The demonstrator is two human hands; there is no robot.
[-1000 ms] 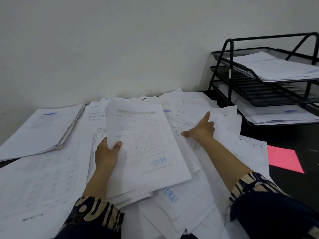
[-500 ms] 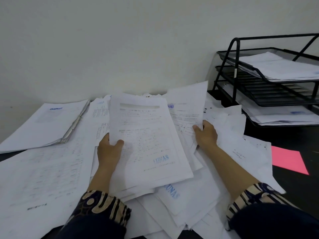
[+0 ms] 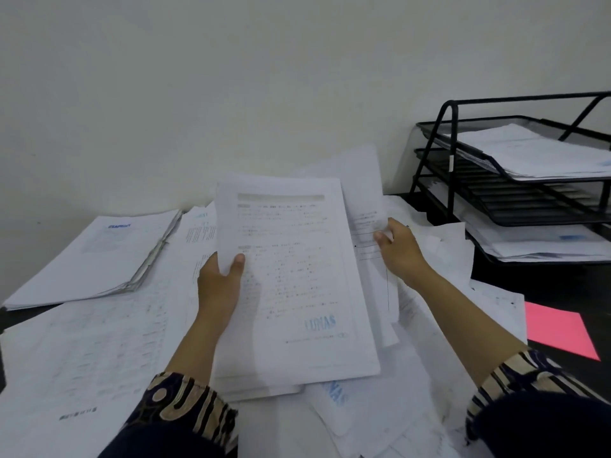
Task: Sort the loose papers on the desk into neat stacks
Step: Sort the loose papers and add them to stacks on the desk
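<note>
Loose papers (image 3: 99, 352) are spread across the desk (image 3: 558, 282) beneath and around both hands. Well to the left of the left hand, a neat stack (image 3: 96, 256) bearing a blue heading is laid flat, with its edges squared. Between that stack and the left hand, printed sheets are overlapped in no order.

A sheaf of papers (image 3: 297, 282) is held by the left hand (image 3: 218, 285). The thumb is laid across the front of the sheaf at its left edge, and the fingers are hidden behind it. The sheaf is tilted up from the desk, and a blue stamp is shown near its lower right corner.

Just to the right of the sheaf, a separate sheet (image 3: 363, 196) is raised behind the sheaf's right edge and is pinched by the right hand (image 3: 400, 249), with the thumb on its front face. The print on that sheet is too blurred to be read.

Under the right forearm, further white sheets are piled loosely. To the right of the right hand, a pink sheet (image 3: 555, 328) lies flat on the dark desk surface. Beyond it, a black wire tray rack (image 3: 446, 160) is set against the wall, with papers stacked in its top and bottom tiers.
</note>
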